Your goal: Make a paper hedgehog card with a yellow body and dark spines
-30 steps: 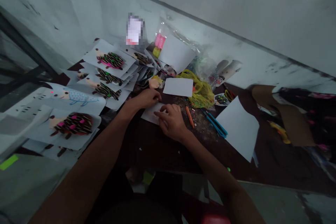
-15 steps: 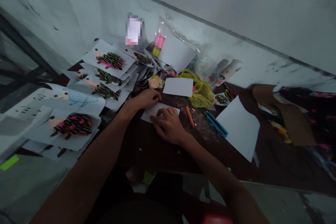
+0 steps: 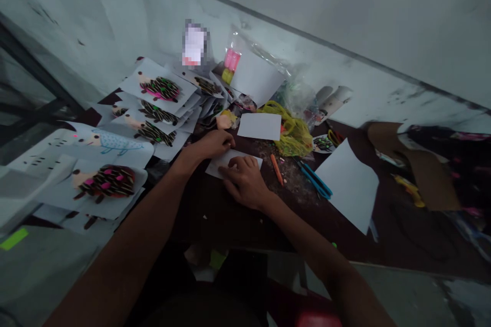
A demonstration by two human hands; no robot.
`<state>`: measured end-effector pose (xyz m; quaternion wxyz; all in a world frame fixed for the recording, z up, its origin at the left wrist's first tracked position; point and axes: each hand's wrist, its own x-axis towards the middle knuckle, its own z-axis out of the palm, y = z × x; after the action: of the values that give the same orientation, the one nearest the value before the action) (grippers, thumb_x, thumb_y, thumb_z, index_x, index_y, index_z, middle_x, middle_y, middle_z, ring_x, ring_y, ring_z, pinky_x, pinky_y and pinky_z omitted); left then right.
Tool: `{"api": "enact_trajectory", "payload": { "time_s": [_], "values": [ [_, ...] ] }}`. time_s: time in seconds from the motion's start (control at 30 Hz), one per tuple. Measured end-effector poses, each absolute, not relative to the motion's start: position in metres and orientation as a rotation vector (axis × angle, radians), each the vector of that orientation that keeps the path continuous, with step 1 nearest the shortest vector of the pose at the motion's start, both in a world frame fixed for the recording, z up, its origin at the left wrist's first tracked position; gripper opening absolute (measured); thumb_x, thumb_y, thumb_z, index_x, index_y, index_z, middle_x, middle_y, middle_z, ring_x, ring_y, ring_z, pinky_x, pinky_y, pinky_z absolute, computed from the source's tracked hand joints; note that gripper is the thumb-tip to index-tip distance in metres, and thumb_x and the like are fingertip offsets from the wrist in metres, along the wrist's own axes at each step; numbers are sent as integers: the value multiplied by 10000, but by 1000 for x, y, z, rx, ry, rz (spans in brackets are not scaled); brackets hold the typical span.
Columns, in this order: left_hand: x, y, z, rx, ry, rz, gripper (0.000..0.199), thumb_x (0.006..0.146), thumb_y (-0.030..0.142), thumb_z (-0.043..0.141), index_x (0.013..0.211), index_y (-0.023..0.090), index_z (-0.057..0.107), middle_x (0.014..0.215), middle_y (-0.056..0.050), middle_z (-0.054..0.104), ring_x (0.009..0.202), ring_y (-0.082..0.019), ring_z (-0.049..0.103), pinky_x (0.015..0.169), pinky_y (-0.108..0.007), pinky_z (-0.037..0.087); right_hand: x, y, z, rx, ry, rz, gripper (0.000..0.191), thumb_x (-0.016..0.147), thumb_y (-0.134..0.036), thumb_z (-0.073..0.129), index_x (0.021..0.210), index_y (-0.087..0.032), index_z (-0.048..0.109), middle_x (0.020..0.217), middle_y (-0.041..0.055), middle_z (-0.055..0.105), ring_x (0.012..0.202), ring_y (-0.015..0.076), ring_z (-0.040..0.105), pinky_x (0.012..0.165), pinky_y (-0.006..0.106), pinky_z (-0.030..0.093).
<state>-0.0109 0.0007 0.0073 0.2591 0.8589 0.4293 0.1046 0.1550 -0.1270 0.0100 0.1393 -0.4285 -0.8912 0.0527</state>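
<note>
A small white sheet of paper (image 3: 215,168) lies on the dark table under both of my hands. My left hand (image 3: 219,142) rests at its far left edge, fingers curled down and pressed together. Over the paper's middle and right, my right hand (image 3: 245,180) is bent with its fingertips drawn in against the sheet. Whatever either hand pinches is hidden by the fingers. Just right of that hand lies an orange stick-shaped tool (image 3: 276,169). Beyond the hands is a blank white card (image 3: 259,126), with a peach-coloured lump (image 3: 223,121) to its left.
Stacked hedgehog pictures (image 3: 159,88) fill the left side, with another hedgehog picture (image 3: 105,181) nearer me. A yellow net bag (image 3: 295,135) sits behind the blue-handled scissors (image 3: 316,181). A large white sheet (image 3: 351,184) lies farther right. Brown cardboard (image 3: 433,179) is at the far right.
Both hands stay in the same place on the small paper. The whole view shifts very slightly; no object visibly moves.
</note>
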Motion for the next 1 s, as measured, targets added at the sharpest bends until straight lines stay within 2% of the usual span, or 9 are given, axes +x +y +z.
{"api": "enact_trajectory", "payload": {
  "time_s": [0.17, 0.37, 0.53, 0.7, 0.9, 1.0],
  "values": [
    [-10, 0, 10, 2312, 1175, 280, 308, 864, 137, 506, 1002, 177, 778, 1026, -60, 796, 954, -184, 718, 858, -231, 531, 158, -126, 9, -1247, -2550, 123, 373, 1008, -358, 501, 1312, -215, 664, 1187, 128, 584, 1057, 269, 472, 951, 450, 332],
    [-11, 1, 8, 2306, 1156, 303, 320, 862, 131, 498, 1002, 165, 783, 1018, -80, 795, 955, -195, 715, 878, -261, 537, 151, -125, 13, -1301, -2625, 121, 392, 1012, -419, 516, 1296, -200, 674, 1163, 140, 587, 1063, 284, 458, 975, 472, 325],
    [-11, 1, 8, 2331, 1147, 301, 315, 864, 154, 507, 1013, 176, 784, 1031, -73, 795, 955, -192, 713, 872, -257, 535, 165, -124, 16, -1308, -2512, 147, 390, 1029, -429, 501, 1314, -230, 678, 1180, 121, 583, 1042, 257, 470, 940, 437, 339],
    [-11, 2, 8, 2339, 1149, 269, 335, 861, 135, 488, 1021, 165, 781, 1046, -80, 795, 958, -193, 713, 870, -254, 529, 176, -127, 15, -1344, -2482, 68, 334, 1030, -400, 506, 1223, -246, 731, 1102, 105, 586, 1007, 248, 472, 928, 438, 321],
    [-11, 2, 7, 2328, 1157, 284, 319, 835, 129, 515, 992, 183, 787, 1001, -68, 797, 920, -194, 714, 841, -255, 538, 171, -131, 15, -1297, -2584, 102, 361, 1015, -430, 531, 1295, -262, 686, 1163, 112, 568, 1061, 267, 471, 971, 456, 304],
    [-10, 1, 7, 2320, 1169, 289, 313, 842, 136, 516, 989, 185, 788, 1000, -68, 794, 909, -195, 715, 844, -260, 539, 167, -131, 15, -1307, -2612, 84, 354, 1014, -440, 530, 1266, -254, 694, 1181, 121, 581, 1066, 274, 467, 987, 468, 302]
  ]
}}
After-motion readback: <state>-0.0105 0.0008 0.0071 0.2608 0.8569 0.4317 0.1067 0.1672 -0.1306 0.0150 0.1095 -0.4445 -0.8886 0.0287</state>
